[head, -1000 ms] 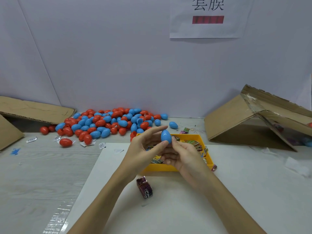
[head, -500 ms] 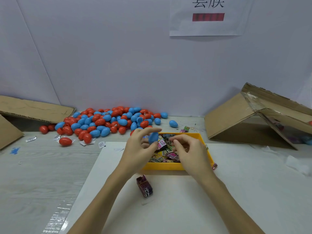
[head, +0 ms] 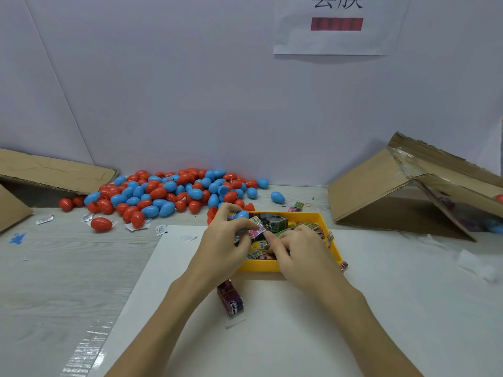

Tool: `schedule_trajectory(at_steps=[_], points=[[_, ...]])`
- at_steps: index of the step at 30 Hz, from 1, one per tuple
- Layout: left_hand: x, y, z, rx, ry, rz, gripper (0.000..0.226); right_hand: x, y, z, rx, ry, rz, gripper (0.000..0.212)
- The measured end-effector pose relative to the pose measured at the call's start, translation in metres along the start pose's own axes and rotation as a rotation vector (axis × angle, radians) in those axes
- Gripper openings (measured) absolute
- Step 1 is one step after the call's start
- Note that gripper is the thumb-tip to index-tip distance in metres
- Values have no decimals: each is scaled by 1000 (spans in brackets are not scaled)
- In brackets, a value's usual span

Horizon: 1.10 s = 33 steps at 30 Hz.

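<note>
A yellow tray holds several small printed film sleeves. Over its left part, my left hand holds a blue plastic egg between its fingers. My right hand reaches into the tray and pinches a pink-purple sleeve right beside the left thumb. Most of the egg is hidden behind the left fingers.
A pile of red and blue eggs lies at the back left. One sleeve lies on the white sheet near my left wrist. Cardboard pieces stand at left and right. Paper scraps lie at right.
Both hands dropped from holding the blue egg upright above the tray down into it. The right hand let go of the egg and took a sleeve; the left kept the egg.
</note>
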<state>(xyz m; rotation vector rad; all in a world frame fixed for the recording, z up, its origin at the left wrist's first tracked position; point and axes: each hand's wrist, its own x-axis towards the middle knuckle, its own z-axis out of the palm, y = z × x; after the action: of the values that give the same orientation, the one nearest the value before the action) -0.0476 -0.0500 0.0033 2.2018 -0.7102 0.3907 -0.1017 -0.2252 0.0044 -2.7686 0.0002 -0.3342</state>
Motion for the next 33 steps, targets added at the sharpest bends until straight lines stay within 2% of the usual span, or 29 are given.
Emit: schedule_trajectory(at_steps=[3, 5, 7, 14, 19, 24, 29, 31, 33], points=[[1, 1, 0, -31, -25, 7, 21, -1, 0, -2, 154, 145, -49, 56], [1, 2, 1, -83, -47, -30, 26, -2, 0, -5, 289, 272, -92, 33], [1, 3, 2, -123, -69, -58, 30, -4, -2, -9, 347, 319, -106, 10], [0, 3, 8, -91, -58, -51, 26, -4, -2, -5, 422, 332, -29, 35], [0, 5, 9, -158, 5, -72, 13, -2, -3, -3, 441, 344, -41, 11], [2, 0, 7, -107, 72, -105, 5, -1, 3, -2, 366, 354, -19, 8], [5, -2, 5, -141, 81, -126, 13, 0, 5, -1, 195, 317, -5, 32], [5, 0, 5, -152, 66, -117, 14, -1, 1, -2, 299, 399, -24, 33], [5, 2, 6, -158, 46, -111, 16, -3, -5, -3, 475, 414, -28, 32]])
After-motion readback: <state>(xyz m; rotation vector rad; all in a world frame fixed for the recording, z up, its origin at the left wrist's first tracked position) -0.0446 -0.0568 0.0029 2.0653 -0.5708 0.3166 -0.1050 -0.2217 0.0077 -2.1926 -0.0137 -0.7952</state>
